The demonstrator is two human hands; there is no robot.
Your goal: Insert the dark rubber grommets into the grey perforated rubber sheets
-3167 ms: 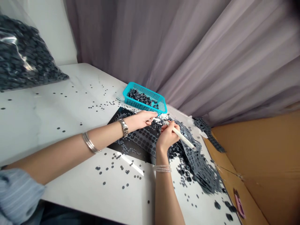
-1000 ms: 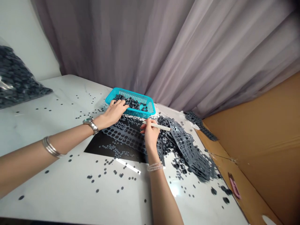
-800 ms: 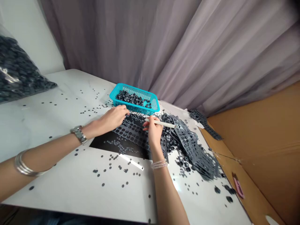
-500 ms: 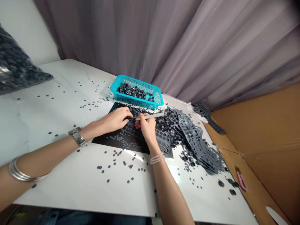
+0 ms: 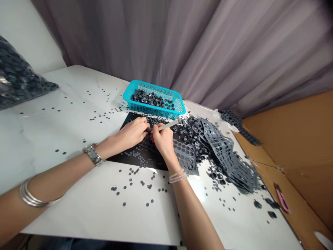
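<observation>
My right hand point(image 5: 162, 138) is closed round a slim pale tool point(image 5: 169, 124), whose wider end points up and to the right. Close beside it, my left hand point(image 5: 136, 131) has its fingers curled together over a dark grey sheet with round holes point(image 5: 184, 152); what its fingertips hold is too small to make out. The perforated sheet lies on a black mat point(image 5: 127, 158), partly under my hands. Small grey discs point(image 5: 142, 160) are scattered on the mat. Right of my hands is a heap of black ring-like pieces point(image 5: 194, 133).
A blue basket point(image 5: 179, 104) holding black pieces stands behind the mat. More perforated sheets point(image 5: 223, 152) lie at right. A bag of dark pieces point(image 5: 20, 78) is at far left. Pink-handled cutters point(image 5: 282, 199) lie beyond the white table's point(image 5: 85, 215) right edge.
The view has shifted slightly, so the things at right appear further right. Both hands remain close together, and the pale tool is tilted a little more steeply.
</observation>
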